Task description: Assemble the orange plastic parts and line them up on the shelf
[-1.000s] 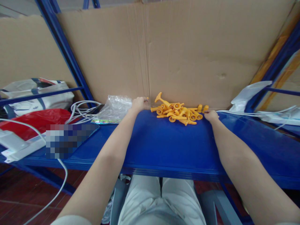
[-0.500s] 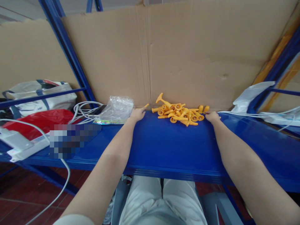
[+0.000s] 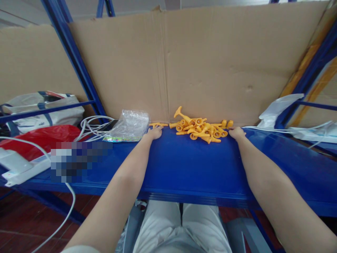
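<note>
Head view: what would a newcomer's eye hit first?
Probably the yellow-orange pile of pieces at the back of the blue table, before the tall cardboard wall. Next, the bare hands flanking it: the left hand by a separate yellow piece, the right hand at the pile's right end. Then the red bag, far left.

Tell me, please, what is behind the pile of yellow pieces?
Behind the pile of yellow pieces stands the brown cardboard panel. The pieces cover part of its bottom edge, so whether anything small lies between them cannot be seen.
</note>
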`<action>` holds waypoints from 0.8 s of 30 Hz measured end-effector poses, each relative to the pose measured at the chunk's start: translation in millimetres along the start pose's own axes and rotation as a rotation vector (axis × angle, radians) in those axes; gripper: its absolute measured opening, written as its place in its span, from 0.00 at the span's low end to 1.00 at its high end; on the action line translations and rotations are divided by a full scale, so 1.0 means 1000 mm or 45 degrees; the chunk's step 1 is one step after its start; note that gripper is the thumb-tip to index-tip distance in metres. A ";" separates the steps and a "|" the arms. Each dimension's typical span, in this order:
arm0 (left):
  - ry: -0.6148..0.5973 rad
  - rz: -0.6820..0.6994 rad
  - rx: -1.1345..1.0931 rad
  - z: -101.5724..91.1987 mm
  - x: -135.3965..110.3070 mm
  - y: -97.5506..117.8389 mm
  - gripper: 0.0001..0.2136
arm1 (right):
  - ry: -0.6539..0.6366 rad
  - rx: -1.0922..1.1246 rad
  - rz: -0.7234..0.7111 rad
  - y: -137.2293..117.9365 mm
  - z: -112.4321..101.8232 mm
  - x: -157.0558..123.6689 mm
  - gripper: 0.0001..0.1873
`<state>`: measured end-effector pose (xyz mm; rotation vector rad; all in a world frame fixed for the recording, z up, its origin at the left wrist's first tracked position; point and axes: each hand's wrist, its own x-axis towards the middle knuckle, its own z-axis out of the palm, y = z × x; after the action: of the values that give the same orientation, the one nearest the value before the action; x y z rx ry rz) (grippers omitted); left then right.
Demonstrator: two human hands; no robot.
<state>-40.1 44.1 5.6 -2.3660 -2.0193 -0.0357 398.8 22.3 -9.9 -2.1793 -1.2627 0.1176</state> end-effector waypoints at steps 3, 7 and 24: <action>0.040 0.014 0.015 0.003 0.004 -0.003 0.29 | -0.009 -0.012 0.018 -0.002 -0.003 -0.004 0.20; 0.102 0.074 0.012 0.006 0.008 -0.006 0.28 | -0.036 0.017 0.051 -0.005 -0.005 -0.008 0.22; 0.283 0.101 -0.024 0.018 0.021 -0.024 0.24 | 0.279 0.067 -0.268 -0.016 -0.012 -0.022 0.18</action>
<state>-60.1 69.2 -11.7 -2.3319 -1.8316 -0.3025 379.2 4.5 3.3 -1.9409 -1.3359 -0.1674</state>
